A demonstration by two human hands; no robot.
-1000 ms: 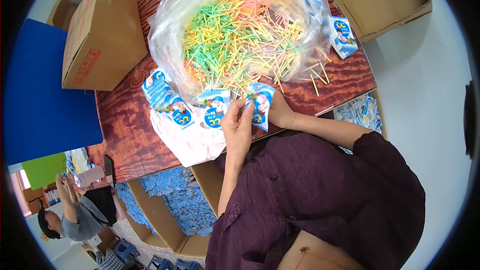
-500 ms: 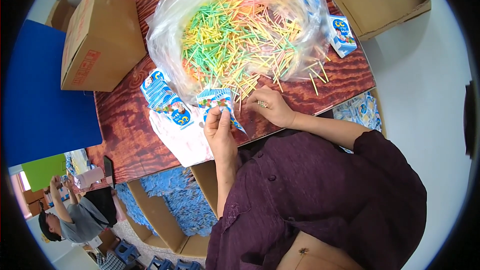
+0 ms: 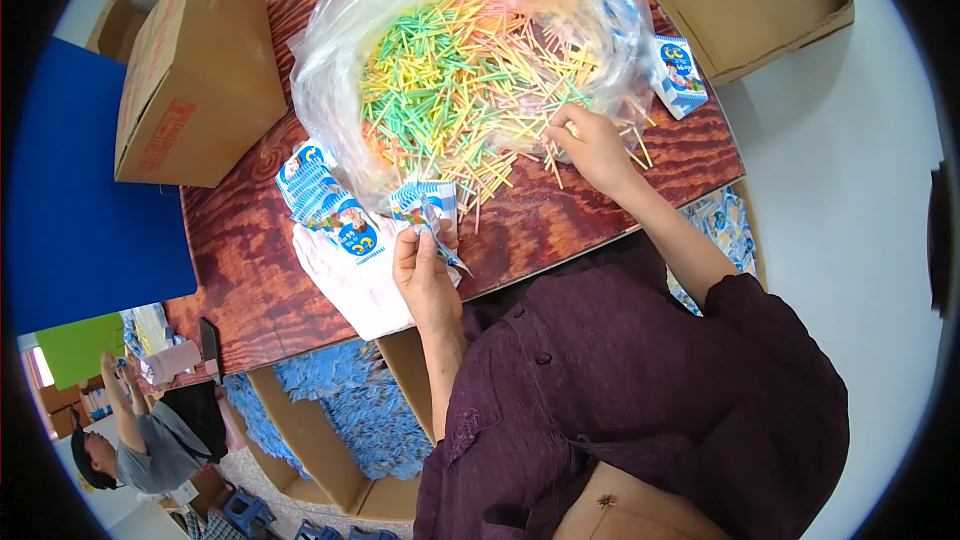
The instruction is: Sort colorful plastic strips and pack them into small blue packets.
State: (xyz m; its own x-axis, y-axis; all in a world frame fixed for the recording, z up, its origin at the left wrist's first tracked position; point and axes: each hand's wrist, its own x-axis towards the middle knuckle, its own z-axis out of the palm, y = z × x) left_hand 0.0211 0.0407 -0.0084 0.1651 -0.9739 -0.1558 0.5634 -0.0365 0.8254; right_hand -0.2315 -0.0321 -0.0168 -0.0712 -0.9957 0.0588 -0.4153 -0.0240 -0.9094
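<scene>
My left hand [image 3: 428, 278] pinches a small blue-and-white printed packet [image 3: 425, 202] near the table's front edge. Above it lies a large clear plastic bag [image 3: 335, 70], spread open and heaped with thin coloured sticks [image 3: 420, 70] in green, yellow, pink and orange. At the right side of the heap, my right hand [image 3: 597, 152] has its fingers bent together over the sticks; what sits between the fingertips is hidden. Left of my left hand, a fanned row of similar packets [image 3: 325, 202] rests on a white cloth [image 3: 345, 285].
A cardboard box [image 3: 205, 80] stands at the table's left, beside a blue panel [image 3: 90, 190]. Another packet [image 3: 680, 75] is at the right edge, below an open carton [image 3: 740, 0]. Boxes of blue packets [image 3: 365, 405] sit under the table. A co-worker [image 3: 150, 440] works at lower left.
My right hand has moved up and right, from beside the packet to the right part of the heap. The left hand keeps the packet, shifted slightly down and left in view.
</scene>
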